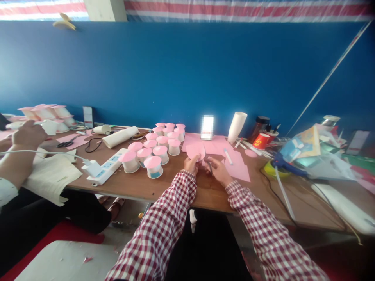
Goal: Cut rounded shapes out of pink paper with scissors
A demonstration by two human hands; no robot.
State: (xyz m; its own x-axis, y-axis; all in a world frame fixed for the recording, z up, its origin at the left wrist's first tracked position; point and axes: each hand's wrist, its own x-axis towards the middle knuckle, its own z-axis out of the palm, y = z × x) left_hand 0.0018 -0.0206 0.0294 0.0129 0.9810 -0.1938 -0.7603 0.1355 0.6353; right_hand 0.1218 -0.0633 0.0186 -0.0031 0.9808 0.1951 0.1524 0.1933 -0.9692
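Note:
Over the table's front part, my left hand (191,164) is closed on a piece of pink paper (195,151) with a rounded edge. My right hand (219,170) grips a pair of scissors (209,164), whose blades point up at the paper's right edge. Behind my hands lie pink paper sheets (238,171) with a pale pen (229,157) on top. Left of my hands stand several white paper cups (154,172), each topped with a pink paper disc (152,161).
A white power strip (111,166) with a plug lies left of the cups. At far left, a co-worker's hand (29,134) works near more pink-topped cups (48,113). On the right are a blue glue gun (288,168), a red cup (260,141) and plastic bags (328,166).

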